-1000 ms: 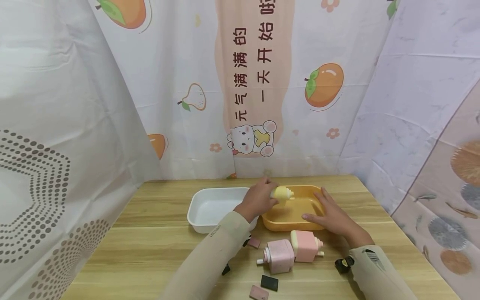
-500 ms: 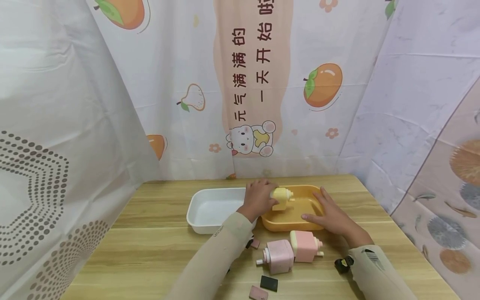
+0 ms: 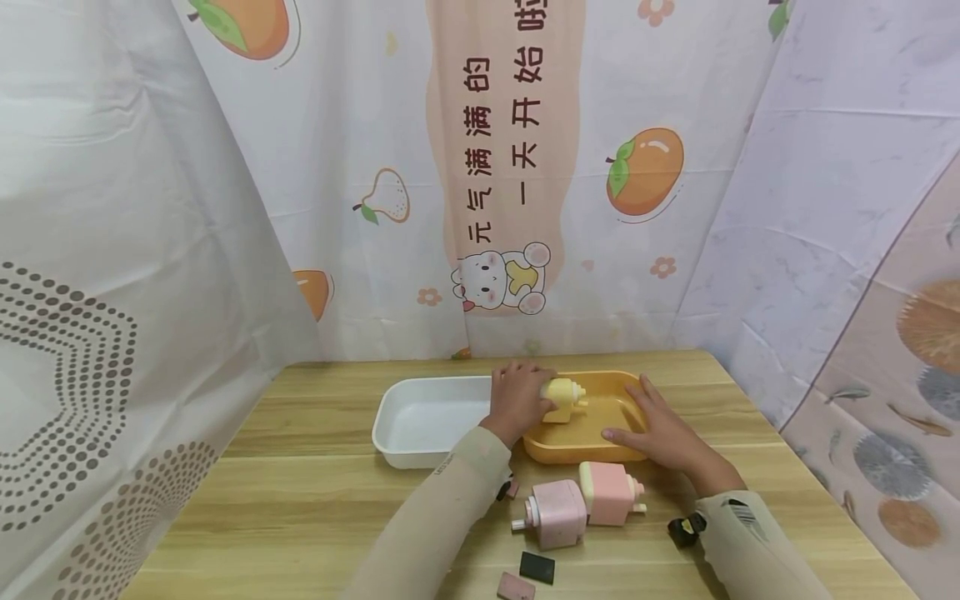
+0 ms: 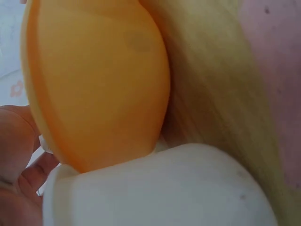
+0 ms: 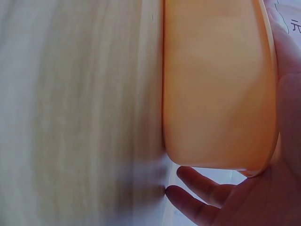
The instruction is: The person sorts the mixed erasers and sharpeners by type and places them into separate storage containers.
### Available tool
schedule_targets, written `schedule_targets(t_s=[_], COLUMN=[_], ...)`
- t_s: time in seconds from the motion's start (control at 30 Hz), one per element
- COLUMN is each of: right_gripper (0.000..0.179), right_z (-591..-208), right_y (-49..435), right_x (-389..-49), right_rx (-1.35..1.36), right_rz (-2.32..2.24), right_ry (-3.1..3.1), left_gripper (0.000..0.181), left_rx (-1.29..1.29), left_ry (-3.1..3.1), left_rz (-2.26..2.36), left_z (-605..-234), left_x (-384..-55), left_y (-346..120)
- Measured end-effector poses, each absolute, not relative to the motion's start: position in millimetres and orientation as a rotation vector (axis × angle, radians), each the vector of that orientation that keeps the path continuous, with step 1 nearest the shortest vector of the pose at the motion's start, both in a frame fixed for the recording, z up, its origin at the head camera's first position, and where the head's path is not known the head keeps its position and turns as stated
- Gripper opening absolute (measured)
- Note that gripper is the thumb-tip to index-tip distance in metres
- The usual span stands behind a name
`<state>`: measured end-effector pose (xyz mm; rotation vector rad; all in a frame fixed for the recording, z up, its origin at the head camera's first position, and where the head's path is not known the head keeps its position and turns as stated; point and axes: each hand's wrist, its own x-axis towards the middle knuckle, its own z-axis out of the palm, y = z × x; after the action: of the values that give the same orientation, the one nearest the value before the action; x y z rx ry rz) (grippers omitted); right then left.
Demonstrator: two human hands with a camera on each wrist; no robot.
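My left hand [image 3: 517, 402] grips a small yellow pump bottle [image 3: 559, 397] by its left end, low inside the left part of the orange tray [image 3: 577, 452]. The bottle's nozzle end points right, and part of its body is hidden by the fingers. At the tray's right end rests my right hand [image 3: 667, 429], its thumb over the front rim and its fingers spread along the right rim. In the right wrist view, that hand lies against the rim of the tray [image 5: 216, 94], with two fingers outside its end. The left wrist view shows mainly the tray's outer wall [image 4: 103, 84].
A white tray [image 3: 431, 458] stands left of the orange one. In front lie a pale pink pump bottle [image 3: 561, 512] and a pink-and-cream pump bottle [image 3: 606, 493]. Nearer are a black block [image 3: 537, 567] and a pink block [image 3: 516, 586]. Printed curtains [image 3: 360, 275] enclose the wooden table [image 3: 262, 500].
My left hand has lowered the yellow pump bottle slightly into the orange tray, and it now sits more upright. My left forearm has shifted right. The right hand has stayed on the tray.
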<state>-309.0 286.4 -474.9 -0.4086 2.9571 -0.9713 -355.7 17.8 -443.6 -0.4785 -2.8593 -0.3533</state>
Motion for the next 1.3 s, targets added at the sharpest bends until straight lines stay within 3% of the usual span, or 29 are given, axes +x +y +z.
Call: schedule_targets(t_s=[0.9,1.13,1.3], right_gripper=[0.112,0.111,0.11], right_z=[-472.6,-470.0,-471.8], right_y=[285.0,284.5,284.7], right_x=[-307.4,-306.9,-307.0], right_rx=[-0.414,-0.424,-0.428], right_rz=[-0.976,-0.994,-0.994], right_ry=[2.947,2.94,2.934], left_gripper=[0.056,0.077,0.079], left_rx=[-0.368,-0.358,-0.388], left_ry=[-2.878,-2.88,-2.865], left_rz=[-0.369,-0.422,-0.447], left_z=[-447.8,-442.0,-440.6], left_x=[-356.7,-357.3,-356.7], left_y=[16.4,12.3,7.1])
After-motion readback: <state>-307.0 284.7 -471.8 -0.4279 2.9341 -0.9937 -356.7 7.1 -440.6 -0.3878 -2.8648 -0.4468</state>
